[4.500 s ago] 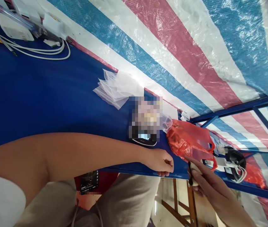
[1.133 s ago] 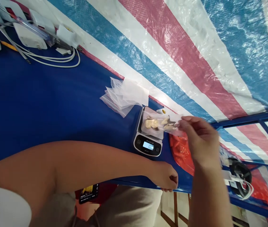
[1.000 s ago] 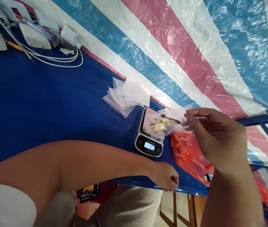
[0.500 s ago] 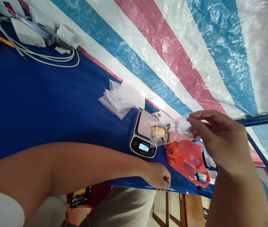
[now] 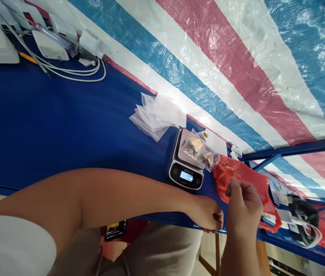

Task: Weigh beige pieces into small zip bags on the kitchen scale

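Head view: clear bag [image 5: 193,152] of pale chunks [image 5: 196,145] sits on a scale [image 5: 185,175], overhanging its edge (a nudge from the right hand [image 5: 244,205], curled on a red bag [image 5: 242,178], grip unclear, could shift it); left hand [image 5: 206,213] lies closed at the worktop [image 5: 64,115] edge.

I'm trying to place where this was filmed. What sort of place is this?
Probably a small market stall or makeshift packing stand: a striped woven tarp backdrop, a digital scale holding a clear bag of pale pieces, and a stack of clear plastic bags on a blue table.
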The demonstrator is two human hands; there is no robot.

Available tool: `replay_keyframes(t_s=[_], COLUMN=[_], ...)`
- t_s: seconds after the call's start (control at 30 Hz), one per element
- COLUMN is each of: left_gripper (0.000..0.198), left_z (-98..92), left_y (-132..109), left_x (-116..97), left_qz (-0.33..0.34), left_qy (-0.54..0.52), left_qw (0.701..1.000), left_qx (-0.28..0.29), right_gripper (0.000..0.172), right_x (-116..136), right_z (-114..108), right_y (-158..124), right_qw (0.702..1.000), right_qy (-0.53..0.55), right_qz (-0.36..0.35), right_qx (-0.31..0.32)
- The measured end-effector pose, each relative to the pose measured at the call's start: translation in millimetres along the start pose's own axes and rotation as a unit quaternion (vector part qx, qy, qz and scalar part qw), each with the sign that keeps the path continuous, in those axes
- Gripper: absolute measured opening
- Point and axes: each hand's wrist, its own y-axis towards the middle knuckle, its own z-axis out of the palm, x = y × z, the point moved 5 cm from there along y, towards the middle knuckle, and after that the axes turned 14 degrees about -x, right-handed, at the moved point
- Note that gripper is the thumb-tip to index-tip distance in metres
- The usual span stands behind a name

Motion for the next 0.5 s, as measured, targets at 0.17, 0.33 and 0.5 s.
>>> replay_keyframes(t_s=[0.17, 0.33, 0.5], left_gripper=[0.024, 0.037, 0.038], left_z=[0.1, 1.8, -0.1], left_y=[-1, 1, 1], left_x=[-1, 1, 6], left_qz=[0.021, 0.075, 0.082], left_qy=[0.086, 0.119, 0.083], left_qw=[0.996, 0.989, 0.991], left_qx=[-0.013, -0.050, -0.065], right_gripper=[0.066, 0.065, 0.065], right_x=[-7, -2, -4], right_z=[-10, -1, 6], right_y=[-44, -49, -43], right_qw=[0.992, 0.997, 0.999], right_qy=[0.079, 0.047, 0.041], right_qz=[0.076, 0.008, -0.014], right_qx=[-0.059, -0.062, -0.014])
